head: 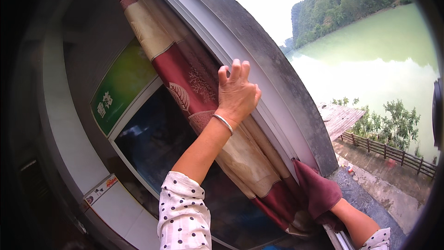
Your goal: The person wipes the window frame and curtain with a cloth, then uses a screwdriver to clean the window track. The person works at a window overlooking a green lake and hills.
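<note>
My left hand (pixel 238 93), with a silver bracelet at the wrist, curls its fingers at the edge of the pale window frame (pixel 277 118); its fingertips are hidden. Just left of it hangs a maroon and beige patterned curtain (pixel 173 59), partly behind my forearm. Lower right, my right hand is mostly hidden by a maroon cloth (pixel 317 191) it holds against the lower part of the frame. Only the right wrist and forearm show past the cloth, above a white dotted sleeve.
A dark stone-like window surround (pixel 295 73) borders the opening. Outside, far below, are a wooden fence (pixel 385 149), shrubs (pixel 399 121), a plank roof (pixel 338 116) and green water (pixel 388 38). Inside stands a glass-fronted cabinet (pixel 149 139) with a green panel (pixel 121 86) bearing writing.
</note>
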The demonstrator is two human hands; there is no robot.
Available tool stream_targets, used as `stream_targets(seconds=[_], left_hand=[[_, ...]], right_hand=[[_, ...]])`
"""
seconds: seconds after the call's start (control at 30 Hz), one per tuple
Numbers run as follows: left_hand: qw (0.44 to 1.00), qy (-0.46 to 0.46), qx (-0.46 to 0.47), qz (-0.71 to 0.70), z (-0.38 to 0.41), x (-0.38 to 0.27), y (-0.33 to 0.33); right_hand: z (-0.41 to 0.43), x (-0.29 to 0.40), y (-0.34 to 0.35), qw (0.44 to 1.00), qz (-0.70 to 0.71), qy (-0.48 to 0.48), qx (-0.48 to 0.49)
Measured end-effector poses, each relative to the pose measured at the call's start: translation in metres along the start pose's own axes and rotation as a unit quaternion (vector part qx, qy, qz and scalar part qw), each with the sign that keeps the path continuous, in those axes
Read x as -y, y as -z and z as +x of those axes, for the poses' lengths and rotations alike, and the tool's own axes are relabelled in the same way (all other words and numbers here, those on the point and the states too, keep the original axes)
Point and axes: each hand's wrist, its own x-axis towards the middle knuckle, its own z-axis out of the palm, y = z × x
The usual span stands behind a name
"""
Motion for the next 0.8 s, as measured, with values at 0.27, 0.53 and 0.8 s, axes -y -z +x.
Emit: stream_targets(seconds=[0.27,0.53,0.8], left_hand=[[0.982,-0.031,-0.034,-0.183,0.007,-0.026,0.018],[0.973,0.192,-0.049,0.121,0.086,0.154,-0.028],[0.974,0.158,0.0,0.163,0.08,0.152,-0.026]], right_hand=[[0.0,-0.002,0.007,0.999,0.026,-0.016,0.022],[0.003,-0.009,0.008,0.997,0.072,0.027,0.022],[0.009,-0.016,0.009,0.993,0.103,0.059,0.0]])
